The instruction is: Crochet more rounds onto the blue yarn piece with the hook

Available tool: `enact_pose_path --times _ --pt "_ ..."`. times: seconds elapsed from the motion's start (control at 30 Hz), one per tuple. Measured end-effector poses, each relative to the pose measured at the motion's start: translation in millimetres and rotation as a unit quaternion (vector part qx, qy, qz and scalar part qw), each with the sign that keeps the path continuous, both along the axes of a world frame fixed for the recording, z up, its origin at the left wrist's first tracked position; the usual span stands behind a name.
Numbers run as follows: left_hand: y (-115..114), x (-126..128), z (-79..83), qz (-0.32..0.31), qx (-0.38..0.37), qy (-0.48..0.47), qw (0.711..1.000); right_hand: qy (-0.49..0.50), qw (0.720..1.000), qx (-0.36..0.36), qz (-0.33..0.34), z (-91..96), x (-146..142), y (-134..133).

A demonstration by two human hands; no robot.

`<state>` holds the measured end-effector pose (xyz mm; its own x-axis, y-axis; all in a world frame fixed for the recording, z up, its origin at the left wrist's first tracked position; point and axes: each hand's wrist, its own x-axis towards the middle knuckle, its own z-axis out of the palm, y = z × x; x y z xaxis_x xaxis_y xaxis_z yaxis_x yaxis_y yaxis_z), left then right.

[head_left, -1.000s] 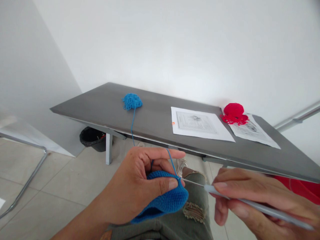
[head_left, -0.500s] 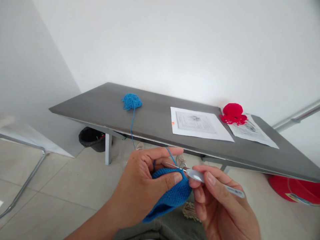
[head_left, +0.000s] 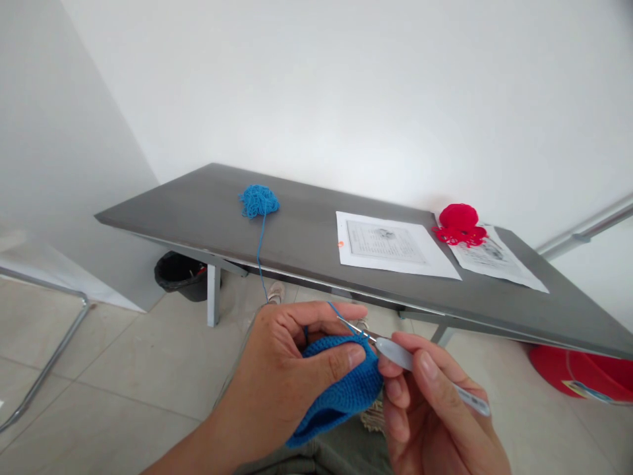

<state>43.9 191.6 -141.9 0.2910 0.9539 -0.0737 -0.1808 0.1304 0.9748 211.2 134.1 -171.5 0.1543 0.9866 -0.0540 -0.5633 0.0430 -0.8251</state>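
Far left: black bin on the floor under the end of the table. Blue yarn ball sits loose on the tabletop, and its strand drops over the front edge and runs down to the left hand. The left hand is closed on the blue crochet piece — thumb pressed on its top edge, index finger stretched out with the strand over it. The piece is held over the lap, below and in front of the table. Crochet hook has its metal tip at the piece's top edge, just beside the thumb. Right hand pinches the grey handle between thumb and fingertips. Risks as I read them: the ball isn't anchored, so a hard tug could drag it off the edge. Slack over the index finger could let a loop slip off the hook, and with the tip that near the thumb, a jab could split the yarn or catch skin. Further right on the table: printed sheet, then red crochet octopus on a second sheet — well apart from the hands. Red tub on the floor, far right.
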Motion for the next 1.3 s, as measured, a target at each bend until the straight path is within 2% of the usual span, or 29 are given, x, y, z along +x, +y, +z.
enact_pose_path --times 0.3,0.67,0.93,1.1,1.3 --pt "-3 0 -1.4 0.015 0.004 0.012 1.000 -0.001 1.000 0.007 0.004 3.6 -2 -1" --pt "-3 -1 8.4 0.020 -0.030 -0.017 0.999 -0.036 0.994 0.086 0.064 -6.4 14 11" --pt "-5 -1 9.2 -0.006 -0.023 -0.014 1.000 -0.081 0.978 0.153 0.115 -2.1 30 19" --pt "-6 -1 8.7 -0.008 -0.013 -0.009 1.000 -0.085 0.977 0.148 0.131 -3.2 32 19" --pt "-5 0 6.4 0.003 -0.028 -0.013 1.000 0.014 0.989 0.089 0.117 -9.9 23 15"
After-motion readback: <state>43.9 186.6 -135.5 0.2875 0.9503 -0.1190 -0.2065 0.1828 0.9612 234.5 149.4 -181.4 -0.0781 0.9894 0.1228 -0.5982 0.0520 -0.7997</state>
